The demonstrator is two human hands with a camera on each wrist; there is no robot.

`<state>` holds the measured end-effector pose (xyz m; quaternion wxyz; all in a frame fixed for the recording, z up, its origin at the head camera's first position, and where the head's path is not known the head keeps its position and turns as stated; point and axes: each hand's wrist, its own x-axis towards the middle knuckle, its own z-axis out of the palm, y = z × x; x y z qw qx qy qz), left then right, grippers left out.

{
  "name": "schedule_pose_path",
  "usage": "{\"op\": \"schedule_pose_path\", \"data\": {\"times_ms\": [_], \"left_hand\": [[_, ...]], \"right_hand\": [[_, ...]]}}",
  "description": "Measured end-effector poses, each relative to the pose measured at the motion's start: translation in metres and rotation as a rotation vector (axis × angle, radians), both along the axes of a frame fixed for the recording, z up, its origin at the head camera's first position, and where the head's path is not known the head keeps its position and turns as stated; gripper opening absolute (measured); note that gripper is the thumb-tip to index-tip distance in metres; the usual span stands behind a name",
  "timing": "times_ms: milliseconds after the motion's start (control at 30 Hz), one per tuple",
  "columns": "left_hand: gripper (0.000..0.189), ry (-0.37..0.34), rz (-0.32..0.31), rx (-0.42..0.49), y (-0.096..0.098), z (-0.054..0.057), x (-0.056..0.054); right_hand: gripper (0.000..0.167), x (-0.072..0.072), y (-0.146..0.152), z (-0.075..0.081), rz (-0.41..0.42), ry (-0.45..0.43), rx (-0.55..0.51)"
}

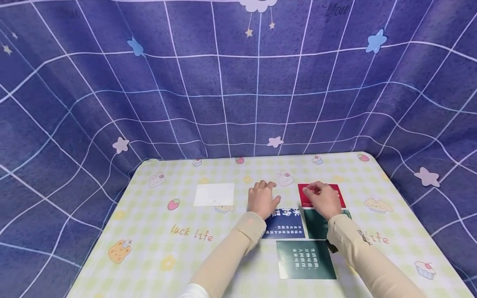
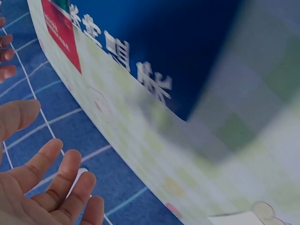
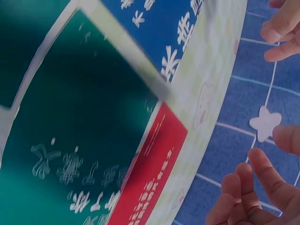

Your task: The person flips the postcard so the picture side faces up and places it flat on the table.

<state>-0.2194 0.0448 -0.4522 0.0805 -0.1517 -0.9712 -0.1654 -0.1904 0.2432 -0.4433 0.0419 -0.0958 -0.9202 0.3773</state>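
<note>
My left hand (image 1: 261, 200) hovers at the far left corner of a blue card (image 1: 287, 227) with white characters. Its fingers are spread and hold nothing in the left wrist view. My right hand (image 1: 325, 202) is over a red card (image 1: 304, 201), hiding part of it. In the right wrist view, its loosely bent fingers (image 3: 267, 171) stand apart from the thumb with nothing between them. A dark green card (image 1: 316, 225) lies against the red card's near edge, partly under the right wrist. Nearer lies another green card (image 1: 294, 263) with white characters.
A white card (image 1: 214, 193) lies to the left of my left hand. All the cards lie flat on a checked tablecloth (image 1: 149, 231) printed with cartoon figures. A blue curtain (image 1: 238, 107) with a grid pattern hangs behind and beside the table.
</note>
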Motion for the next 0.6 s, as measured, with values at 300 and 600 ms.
{"op": "schedule_pose_path", "data": {"times_ms": [300, 600], "left_hand": [[0.042, 0.026, 0.059, 0.000, -0.029, -0.004, -0.005], [0.040, 0.052, 0.132, -0.010, -0.055, -0.003, -0.006]], "right_hand": [[0.036, -0.005, -0.030, -0.002, 0.040, -0.012, -0.007], [0.030, -0.016, -0.067, -0.008, 0.099, 0.032, 0.016]]}}
